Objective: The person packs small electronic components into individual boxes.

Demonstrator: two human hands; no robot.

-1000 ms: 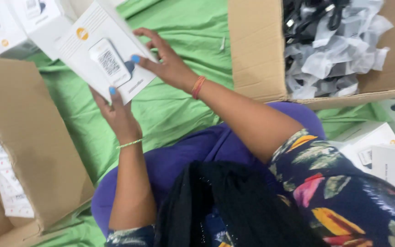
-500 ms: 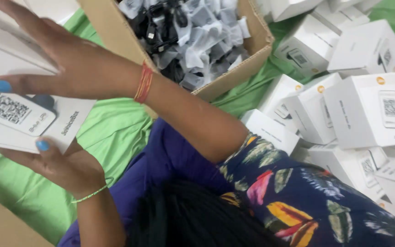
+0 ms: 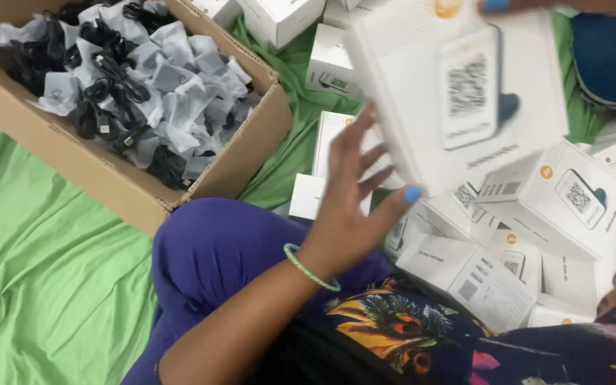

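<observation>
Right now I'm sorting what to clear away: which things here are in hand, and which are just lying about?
In hand:
white box, blurred
left hand open beneath it
right hand, fingertip at its top edge

Lying about:
cardboard carton of bagged black cables
pile of white boxes
green cloth

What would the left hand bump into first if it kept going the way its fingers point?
Most likely the white box held just above it. The left hand is open, fingers aimed up at the box's lower edge, though the depth is hard to judge.
</observation>
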